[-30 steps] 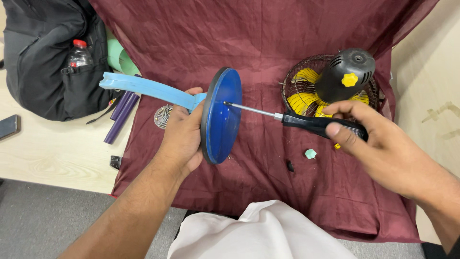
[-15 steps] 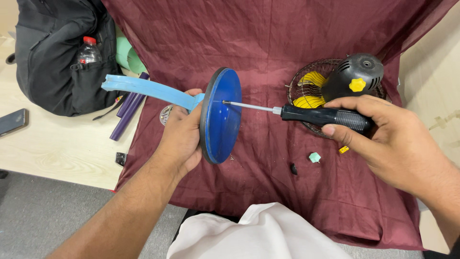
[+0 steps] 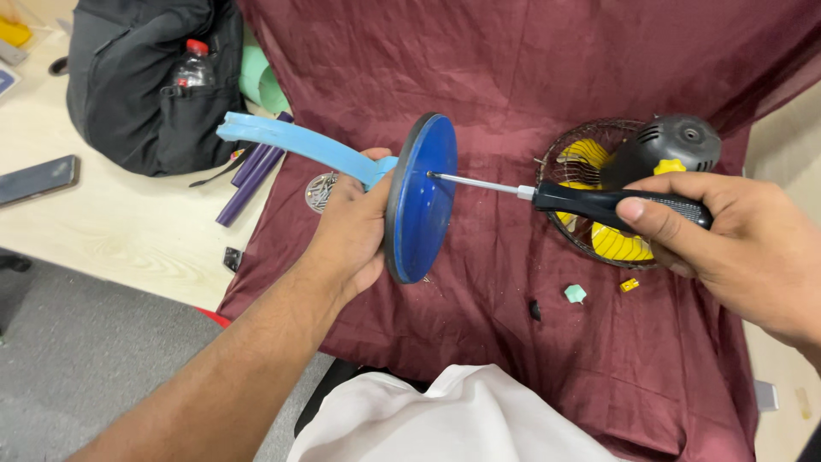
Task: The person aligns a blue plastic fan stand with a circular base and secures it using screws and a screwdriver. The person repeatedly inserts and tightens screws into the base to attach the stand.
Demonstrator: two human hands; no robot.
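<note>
My left hand (image 3: 352,231) grips a blue fan stand, holding its round blue base (image 3: 421,198) on edge with the light-blue curved arm (image 3: 295,141) pointing left. My right hand (image 3: 727,235) is closed around the black handle of a screwdriver (image 3: 599,204). The metal shaft runs left and its tip touches the underside of the base near its centre. Behind the screwdriver lies the fan head (image 3: 637,175), a wire cage with yellow blades and a dark motor housing.
A maroon cloth (image 3: 530,77) covers the table. Small loose parts lie on it: a mint piece (image 3: 575,293), a yellow bit (image 3: 629,284), a black bit (image 3: 534,310). A black backpack (image 3: 145,81) with a bottle, purple sticks (image 3: 248,175) and a phone (image 3: 36,180) sit left.
The view has shifted slightly. Both hands keep their hold; the screwdriver tip stays at the base's centre while the right hand has turned a little on the handle.
</note>
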